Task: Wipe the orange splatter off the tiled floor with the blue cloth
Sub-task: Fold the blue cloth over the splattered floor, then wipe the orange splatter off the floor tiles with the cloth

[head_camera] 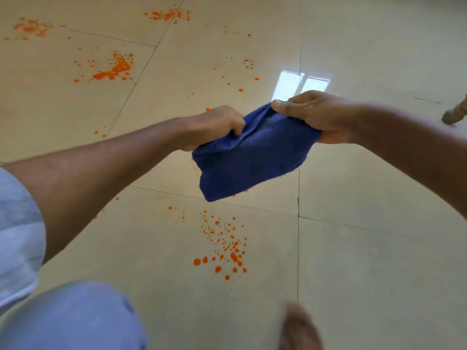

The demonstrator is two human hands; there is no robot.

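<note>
We see the blue cloth (pixel 252 157) held up above the tiled floor (pixel 366 248), the left hand (pixel 212 127) gripping its left edge, the right hand (pixel 316 114) pinching its right edge. Orange splatter (pixel 225 246) lies nearer us and farther left; a blurred shape bottom right is probably a bare foot (pixel 299 329)

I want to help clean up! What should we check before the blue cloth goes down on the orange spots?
1. Left hand grips the soft blue fabric cloth: ok.
2. Right hand grips its other end: ok.
3. Cloth touching the glossy beige tiled floor: not ok, it is held in the air.
4. Nearest orange splatter cluster in plain view below the cloth: ok.
5. Bare foot off that splatter: ok.
6. Cloth damp: cannot tell.
</note>
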